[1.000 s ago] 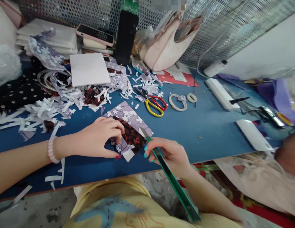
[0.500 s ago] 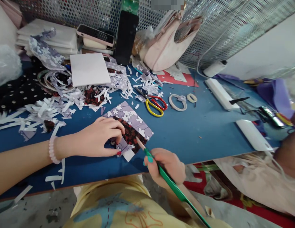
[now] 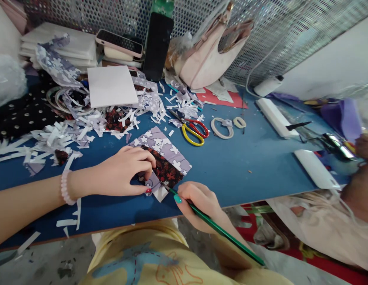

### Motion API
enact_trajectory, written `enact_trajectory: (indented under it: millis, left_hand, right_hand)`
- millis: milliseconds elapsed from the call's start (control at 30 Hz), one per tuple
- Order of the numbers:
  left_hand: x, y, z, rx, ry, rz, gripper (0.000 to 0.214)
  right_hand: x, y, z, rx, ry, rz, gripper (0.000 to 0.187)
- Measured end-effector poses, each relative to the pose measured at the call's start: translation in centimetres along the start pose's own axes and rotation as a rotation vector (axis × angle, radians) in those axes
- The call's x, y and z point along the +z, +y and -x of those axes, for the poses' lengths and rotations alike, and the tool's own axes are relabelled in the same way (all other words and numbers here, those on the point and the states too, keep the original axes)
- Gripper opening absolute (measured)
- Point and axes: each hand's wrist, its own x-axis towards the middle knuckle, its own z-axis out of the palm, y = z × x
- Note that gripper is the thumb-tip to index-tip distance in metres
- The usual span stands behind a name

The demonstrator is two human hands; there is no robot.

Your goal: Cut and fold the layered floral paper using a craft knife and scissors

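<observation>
A lilac piece of fabric with white flowers (image 3: 164, 144) lies on the blue table, with a dark red-and-black patterned strip (image 3: 169, 170) over it. My left hand (image 3: 127, 170) holds this layered fabric down, its fingers curled on it and the thumb at the near edge. A small white piece (image 3: 160, 194) sticks out beneath that edge. In my right hand (image 3: 198, 204) is a long green tool (image 3: 225, 231) with a thin metal tip. That tip touches the near edge of the patterned strip, close to my left thumb.
Scissors with red and yellow handles (image 3: 194, 132) lie beyond the fabric, near a pale ring-shaped band (image 3: 222, 128). Shredded scraps (image 3: 56, 136) cover the left side. A phone (image 3: 157, 47) and a pink bag (image 3: 207, 59) stand behind. Another person's arm (image 3: 360, 194) is at right.
My right hand has moved slightly left and turned the green tool. Its tip has gone from above the patterned strip down-left to the near edge. My left hand stays put.
</observation>
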Motion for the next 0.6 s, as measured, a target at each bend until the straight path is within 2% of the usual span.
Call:
enact_trajectory:
  millis: [133,333,433,533,600]
  left_hand:
    - [0.0,0.1,0.0,-0.004,0.007,-0.005,0.014]
    - [0.1,0.0,0.1,0.030,0.000,-0.049,0.020]
    - [0.5,0.4,0.4,0.080,0.034,-0.167,0.028]
    - [1.3,1.1,0.7,0.148,0.092,-0.333,0.042]
    - [1.7,1.5,0.8,0.174,0.123,-0.413,0.041]
  right_hand:
    - [-1.0,-0.2,-1.1,-0.012,-0.115,-0.002,0.024]
    - [-2.7,0.7,-1.1,-0.016,-0.133,-0.112,0.021]
    - [-3.9,1.9,-1.0,0.071,-0.213,-0.237,0.007]
    - [-4.9,3.2,-1.6,0.124,-0.360,-0.319,0.014]
    - [-5.4,4.0,-2.3,0.079,-0.387,-0.294,0.011]
